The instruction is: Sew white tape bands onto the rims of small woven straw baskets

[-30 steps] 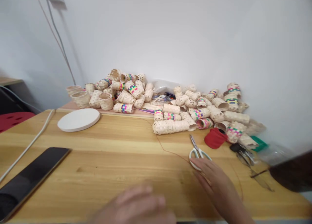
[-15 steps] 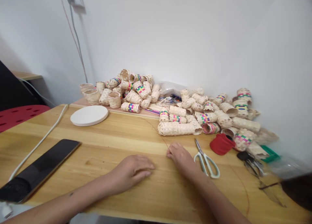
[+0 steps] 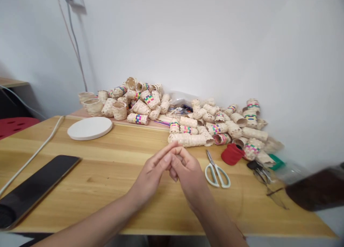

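Over the middle of the wooden table, my left hand point(image 3: 150, 173) and my right hand point(image 3: 192, 175) meet. Their thumbs and fingertips press together. Whatever lies between the fingers is hidden; no thread shows there. A short piece of thin reddish thread point(image 3: 240, 230) appears along my right forearm. Just right of my right hand lie scissors point(image 3: 217, 172) with pale green handles, blades pointing away from me. Beyond the fingertips, a long woven bamboo tube point(image 3: 188, 140) lies at the front of a heap of small woven bamboo tubes point(image 3: 215, 129), some with coloured bands.
A white round disc point(image 3: 90, 128) and a black phone point(image 3: 40, 189) lie to the left, with a white cable point(image 3: 34, 154). At right are a red item point(image 3: 232, 154), keys point(image 3: 262, 170), eyeglasses point(image 3: 275, 195) and a dark object point(image 3: 314, 188). More woven cups point(image 3: 119, 111) stand at the back left.
My hands, apart before, have come together at the fingertips. The thread that ran from my right fingers across the table no longer shows there. The view has shifted right.
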Tool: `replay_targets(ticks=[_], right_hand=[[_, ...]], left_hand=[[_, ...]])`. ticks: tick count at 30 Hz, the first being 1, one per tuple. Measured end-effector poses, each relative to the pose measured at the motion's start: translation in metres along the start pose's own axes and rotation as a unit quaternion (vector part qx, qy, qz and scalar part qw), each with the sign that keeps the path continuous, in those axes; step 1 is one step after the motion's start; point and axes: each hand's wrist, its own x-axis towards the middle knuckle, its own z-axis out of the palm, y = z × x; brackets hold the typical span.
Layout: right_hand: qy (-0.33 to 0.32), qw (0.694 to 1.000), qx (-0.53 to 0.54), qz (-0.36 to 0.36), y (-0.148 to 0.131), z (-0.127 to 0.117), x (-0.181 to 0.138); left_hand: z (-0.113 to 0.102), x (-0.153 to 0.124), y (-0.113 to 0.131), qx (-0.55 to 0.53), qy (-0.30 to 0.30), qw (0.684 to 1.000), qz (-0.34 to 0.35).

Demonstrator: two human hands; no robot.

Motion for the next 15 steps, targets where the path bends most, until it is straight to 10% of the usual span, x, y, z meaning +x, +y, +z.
replay_targets(ticks=[8, 15], right_hand=[[0.014, 0.994, -0.104, -0.043, -0.009, -0.008, -0.007], [-0.037, 0.855, -0.515, -0.055, -0.044, -0.107, -0.043]], left_hand=[[-0.001, 0.019, 0.025, -0.157, 0.002, 0.987, 0.028], [-0.076, 0.034, 0.087, -0.01, 0.084, 0.995, 0.055]])
